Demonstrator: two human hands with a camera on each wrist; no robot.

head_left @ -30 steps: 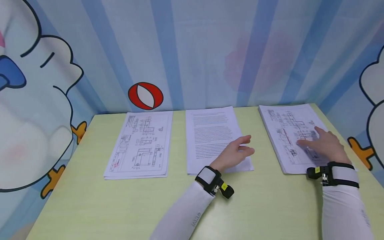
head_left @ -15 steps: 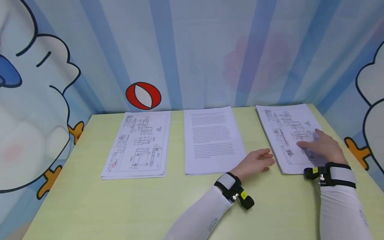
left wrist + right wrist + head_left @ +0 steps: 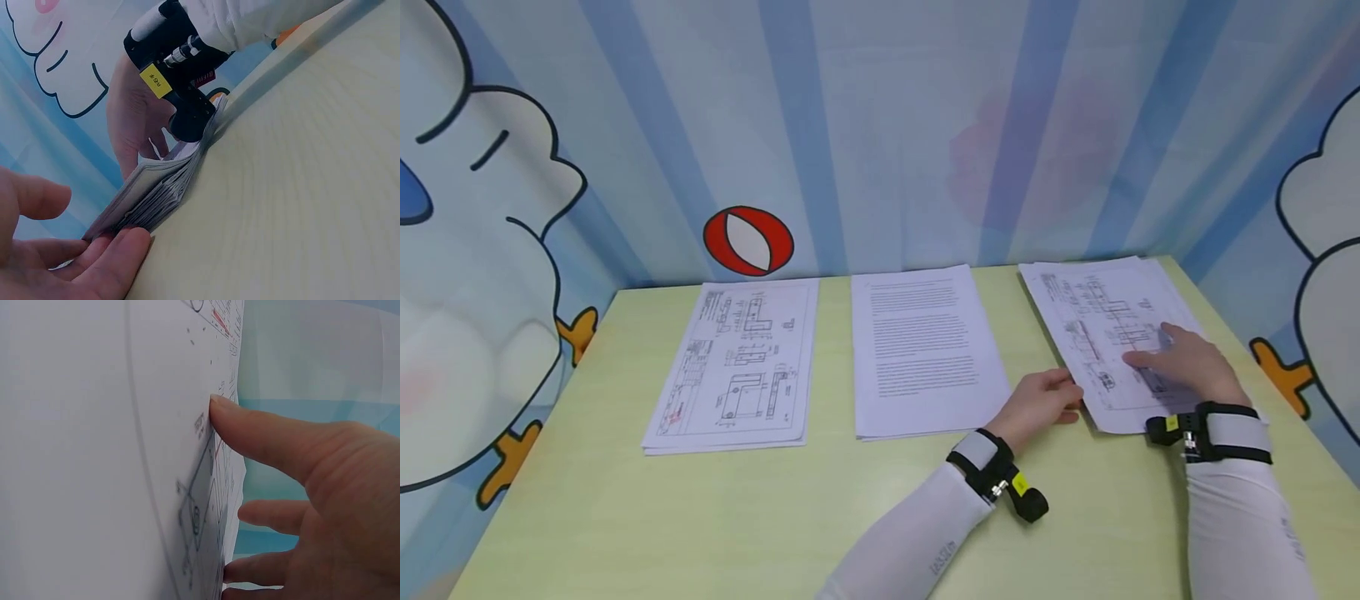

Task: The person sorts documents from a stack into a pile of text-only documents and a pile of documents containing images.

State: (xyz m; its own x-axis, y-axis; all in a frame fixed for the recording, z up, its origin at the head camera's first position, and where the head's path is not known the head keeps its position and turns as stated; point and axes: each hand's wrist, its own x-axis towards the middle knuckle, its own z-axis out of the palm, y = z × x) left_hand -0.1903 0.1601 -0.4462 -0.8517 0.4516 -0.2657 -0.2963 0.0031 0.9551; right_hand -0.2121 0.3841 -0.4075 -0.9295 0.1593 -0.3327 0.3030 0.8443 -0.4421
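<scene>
On the right lies a thick stack of paper (image 3: 1093, 312), its top sheet printed with technical drawings. My right hand (image 3: 1191, 362) rests on that sheet with fingers spread; in the right wrist view the thumb (image 3: 250, 428) presses the drawing. The upper sheets sit shifted left over the lower ones, whose corner shows at the back right. My left hand (image 3: 1036, 407) is at the stack's left edge. In the left wrist view its extended fingers (image 3: 122, 259) touch the overhanging sheets' edge from beside and below, while its thumb (image 3: 44, 197) stands apart.
A stack of text pages (image 3: 925, 333) lies in the middle of the pale yellow table (image 3: 737, 525). Farther left is another stack of drawings (image 3: 730, 367). Behind the table hangs a blue striped cloth (image 3: 902, 133) with cartoon prints.
My left hand has moved right, from above the text pages to the right stack's left edge. Under my right hand, the stack's upper sheets have slid left off the lower ones.
</scene>
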